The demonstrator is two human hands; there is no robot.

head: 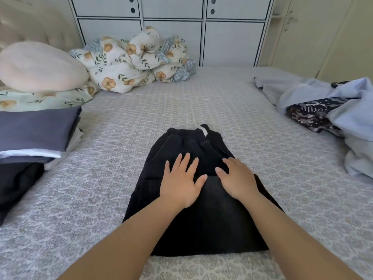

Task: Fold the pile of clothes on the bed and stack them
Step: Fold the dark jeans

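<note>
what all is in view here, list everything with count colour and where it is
black folded garment with elastic waistband: one, black, middle of the bed, under both hands
stack of folded clothes: one stack, slate blue on top with white and black layers below, left edge of the bed
pile of unfolded clothes: one heap, pale blue with a dark patterned piece, right edge
floral crumpled quilt: one, white with tan flowers and blue check, far side of the bed
round pillow: one, pale pink, far left, on a floral pillow
quilted bed cover: one, grey patterned
panelled cabinet: one, white, behind the bed
left hand: flat, fingers spread, pressing the garment
right hand: flat on the garment beside the left
</note>
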